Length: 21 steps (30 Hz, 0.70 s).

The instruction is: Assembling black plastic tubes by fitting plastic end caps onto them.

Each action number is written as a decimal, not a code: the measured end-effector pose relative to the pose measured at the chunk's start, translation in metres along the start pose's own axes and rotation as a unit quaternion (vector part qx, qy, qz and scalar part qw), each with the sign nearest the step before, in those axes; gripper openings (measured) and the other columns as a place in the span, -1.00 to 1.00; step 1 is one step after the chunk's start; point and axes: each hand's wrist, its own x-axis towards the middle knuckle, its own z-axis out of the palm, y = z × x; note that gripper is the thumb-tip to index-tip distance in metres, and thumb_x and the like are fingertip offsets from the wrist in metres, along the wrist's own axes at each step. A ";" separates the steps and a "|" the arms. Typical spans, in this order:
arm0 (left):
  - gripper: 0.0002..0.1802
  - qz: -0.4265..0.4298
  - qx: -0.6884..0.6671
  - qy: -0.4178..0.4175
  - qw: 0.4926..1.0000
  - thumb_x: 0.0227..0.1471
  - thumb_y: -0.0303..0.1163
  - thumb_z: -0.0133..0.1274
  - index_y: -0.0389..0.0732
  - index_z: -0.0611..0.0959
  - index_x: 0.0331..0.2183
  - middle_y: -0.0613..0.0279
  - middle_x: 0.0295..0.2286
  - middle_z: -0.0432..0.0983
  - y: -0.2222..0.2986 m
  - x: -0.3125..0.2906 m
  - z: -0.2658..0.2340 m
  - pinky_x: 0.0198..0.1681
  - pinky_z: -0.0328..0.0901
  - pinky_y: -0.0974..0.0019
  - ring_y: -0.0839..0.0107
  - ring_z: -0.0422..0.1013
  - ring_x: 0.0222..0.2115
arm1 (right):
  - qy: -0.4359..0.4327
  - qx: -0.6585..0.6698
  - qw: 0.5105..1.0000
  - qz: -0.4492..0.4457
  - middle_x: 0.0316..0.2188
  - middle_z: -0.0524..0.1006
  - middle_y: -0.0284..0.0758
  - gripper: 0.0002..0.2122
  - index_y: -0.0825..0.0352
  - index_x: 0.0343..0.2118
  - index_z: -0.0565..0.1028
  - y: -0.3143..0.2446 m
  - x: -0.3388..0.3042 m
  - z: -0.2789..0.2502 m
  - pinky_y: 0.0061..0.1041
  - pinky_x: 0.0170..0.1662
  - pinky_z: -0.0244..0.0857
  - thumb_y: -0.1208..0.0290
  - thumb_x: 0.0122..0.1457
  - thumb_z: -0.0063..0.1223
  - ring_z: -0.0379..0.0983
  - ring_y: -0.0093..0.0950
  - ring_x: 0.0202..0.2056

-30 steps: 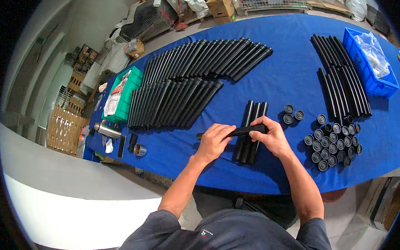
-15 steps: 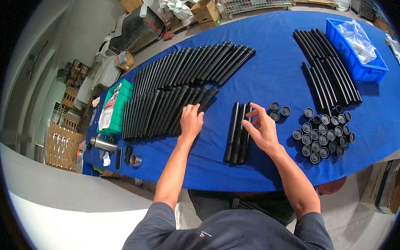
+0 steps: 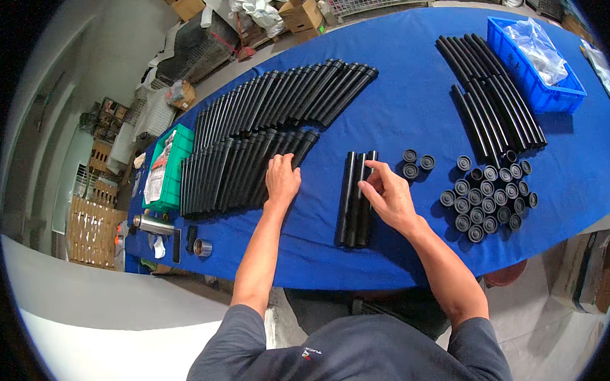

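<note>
My left hand (image 3: 283, 181) lies at the right end of the lower row of black capped tubes (image 3: 234, 177), its bent fingers closed over the last tube (image 3: 307, 148). How far the fingers wrap under that tube is hidden. Three loose black tubes (image 3: 349, 202) lie side by side in front of me. Over the upper part of the rightmost one hovers my right hand (image 3: 392, 200), thumb and forefinger apart with nothing seen between them. Three round black caps (image 3: 410, 156) sit just beyond that hand, and a larger cluster of caps (image 3: 478, 205) spreads to its right.
Behind the lower row lies another row of capped tubes (image 3: 289, 94). Loose tubes (image 3: 489, 96) lie at the far right beside a blue crate (image 3: 554, 96). At left are a green bin (image 3: 176, 175), a metal flask (image 3: 155, 225) and a metal cup (image 3: 202, 247) on the blue cloth (image 3: 302, 248).
The whole view has shifted slightly left. My right hand's fingers have bent a little over the three loose tubes. The left hand stays at the end of the row.
</note>
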 end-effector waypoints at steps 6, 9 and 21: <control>-0.50 0.006 -0.041 0.013 0.999 -0.12 -0.33 0.28 -0.25 0.55 -0.09 -0.01 -0.18 0.44 0.010 0.005 -0.011 -0.01 0.29 0.04 -0.02 0.35 -0.10 | -0.058 -0.087 0.984 -0.147 -0.53 0.52 -0.21 -0.82 0.31 -0.40 0.49 0.007 -0.005 0.005 -0.27 -0.48 0.38 0.28 0.15 0.15 0.50 -0.19 -0.53; -0.57 0.035 -0.157 0.027 0.987 -0.07 -0.33 0.25 -0.24 0.59 -0.12 0.04 -0.23 0.51 0.041 0.019 -0.019 -0.03 0.31 0.09 0.06 0.42 -0.15 | -0.092 -0.141 0.971 -0.171 -0.58 0.48 -0.26 -0.78 0.27 -0.49 0.45 0.010 -0.008 0.009 -0.22 -0.51 0.36 0.24 0.16 0.13 0.49 -0.18 -0.54; -0.34 0.390 -0.183 -0.190 0.882 -0.15 -0.59 0.16 -0.05 0.50 0.07 0.10 -0.01 0.47 0.195 0.071 -0.011 0.14 0.26 0.13 0.09 0.37 0.03 | -0.093 -0.207 0.953 -0.202 -0.62 0.51 -0.24 -0.79 0.28 -0.53 0.43 0.025 -0.010 0.018 -0.17 -0.52 0.39 0.26 0.11 0.10 0.51 -0.18 -0.58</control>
